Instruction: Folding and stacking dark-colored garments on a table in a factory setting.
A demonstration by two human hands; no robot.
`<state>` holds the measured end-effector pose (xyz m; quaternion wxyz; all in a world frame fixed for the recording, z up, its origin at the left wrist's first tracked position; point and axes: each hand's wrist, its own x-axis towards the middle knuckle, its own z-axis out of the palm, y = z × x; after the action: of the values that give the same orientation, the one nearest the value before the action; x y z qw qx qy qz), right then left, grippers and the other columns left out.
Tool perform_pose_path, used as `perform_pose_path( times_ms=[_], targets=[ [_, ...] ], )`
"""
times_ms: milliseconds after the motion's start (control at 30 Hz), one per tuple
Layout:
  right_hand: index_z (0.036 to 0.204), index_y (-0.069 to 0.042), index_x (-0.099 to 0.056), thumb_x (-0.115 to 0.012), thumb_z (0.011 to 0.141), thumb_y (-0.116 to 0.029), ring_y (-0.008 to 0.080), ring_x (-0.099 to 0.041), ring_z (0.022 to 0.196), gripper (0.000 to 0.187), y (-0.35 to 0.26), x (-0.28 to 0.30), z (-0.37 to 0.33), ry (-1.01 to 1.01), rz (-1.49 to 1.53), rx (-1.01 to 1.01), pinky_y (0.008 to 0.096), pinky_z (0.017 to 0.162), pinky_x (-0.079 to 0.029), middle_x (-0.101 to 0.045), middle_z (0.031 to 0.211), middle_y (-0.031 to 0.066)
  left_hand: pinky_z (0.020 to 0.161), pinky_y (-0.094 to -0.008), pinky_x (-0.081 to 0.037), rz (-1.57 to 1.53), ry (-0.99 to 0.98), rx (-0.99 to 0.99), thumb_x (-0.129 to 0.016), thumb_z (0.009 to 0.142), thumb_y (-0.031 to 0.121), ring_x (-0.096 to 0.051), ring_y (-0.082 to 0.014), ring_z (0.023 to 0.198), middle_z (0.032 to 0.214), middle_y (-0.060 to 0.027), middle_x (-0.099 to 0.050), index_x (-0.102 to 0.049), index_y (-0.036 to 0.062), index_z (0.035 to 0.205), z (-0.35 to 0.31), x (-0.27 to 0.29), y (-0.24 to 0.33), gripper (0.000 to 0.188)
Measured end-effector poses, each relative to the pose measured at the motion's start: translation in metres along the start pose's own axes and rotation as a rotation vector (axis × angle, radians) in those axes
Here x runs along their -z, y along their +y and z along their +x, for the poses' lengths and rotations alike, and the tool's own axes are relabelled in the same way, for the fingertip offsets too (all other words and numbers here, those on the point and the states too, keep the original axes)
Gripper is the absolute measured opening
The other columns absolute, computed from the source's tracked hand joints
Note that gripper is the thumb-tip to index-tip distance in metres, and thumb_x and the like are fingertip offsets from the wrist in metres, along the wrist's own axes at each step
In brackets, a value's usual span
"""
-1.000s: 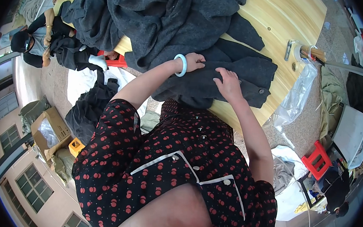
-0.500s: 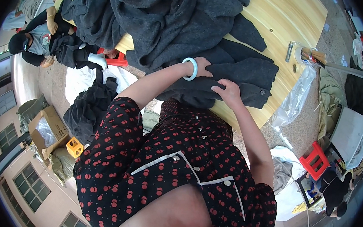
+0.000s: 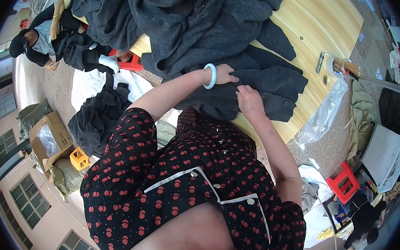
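A dark grey buttoned garment (image 3: 274,79) lies at the near edge of the wooden table. My left hand (image 3: 223,74), a pale bangle (image 3: 210,76) at its wrist, grips the cloth with bent fingers. Close beside it, my right hand (image 3: 250,103) is closed on the front edge of the same garment, its back turned up. Two round buttons (image 3: 286,103) show on the strip to the right of that hand. Cloth and knuckles hide the fingertips of both hands.
More dark grey garments (image 3: 184,25) are heaped on the table (image 3: 320,26). At its right edge stand a container of wooden-handled tools (image 3: 345,67) and a clear plastic bag (image 3: 320,115). A seated co-worker (image 3: 44,42) is at far left. A red stool (image 3: 344,182) stands at right.
My right hand has turned over and its thumb has gone out of sight. A second button now shows on the garment's front edge. My left hand has hardly moved.
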<state>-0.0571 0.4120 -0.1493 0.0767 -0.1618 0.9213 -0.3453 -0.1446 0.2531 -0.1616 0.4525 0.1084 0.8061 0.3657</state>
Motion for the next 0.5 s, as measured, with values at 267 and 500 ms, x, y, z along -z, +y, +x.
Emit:
perform_pose_path(
  times_ms=[267, 500],
  targets=[
    [0.088, 0.000, -0.050, -0.051, 0.075, -0.008, 0.0337, -0.053, 0.077, 0.015, -0.002, -0.004, 0.006, 0.072, 0.094, -0.059, 0.0403, 0.073, -0.041, -0.055, 0.081, 0.0164, 0.077, -0.0347, -0.042, 0.053, -0.016, -0.035, -0.058, 0.071, 0.035, -0.054, -0.0336, 0.088, 0.091, -0.0232, -0.058, -0.060, -0.0029, 0.089, 0.003, -0.006, -0.003, 0.042],
    [0.090, 0.001, -0.050, -0.051, 0.078, -0.010, 0.0296, -0.054, 0.078, 0.016, 0.005, -0.009, 0.002, 0.020, -0.139, -0.041, 0.0375, 0.073, -0.038, -0.056, 0.079, 0.0168, 0.087, -0.0369, -0.037, 0.228, -0.053, -0.013, -0.049, 0.075, 0.033, -0.051, -0.0364, 0.094, 0.100, -0.0239, -0.054, -0.058, -0.0038, 0.092, 0.004, -0.007, 0.003, 0.042]
  ],
)
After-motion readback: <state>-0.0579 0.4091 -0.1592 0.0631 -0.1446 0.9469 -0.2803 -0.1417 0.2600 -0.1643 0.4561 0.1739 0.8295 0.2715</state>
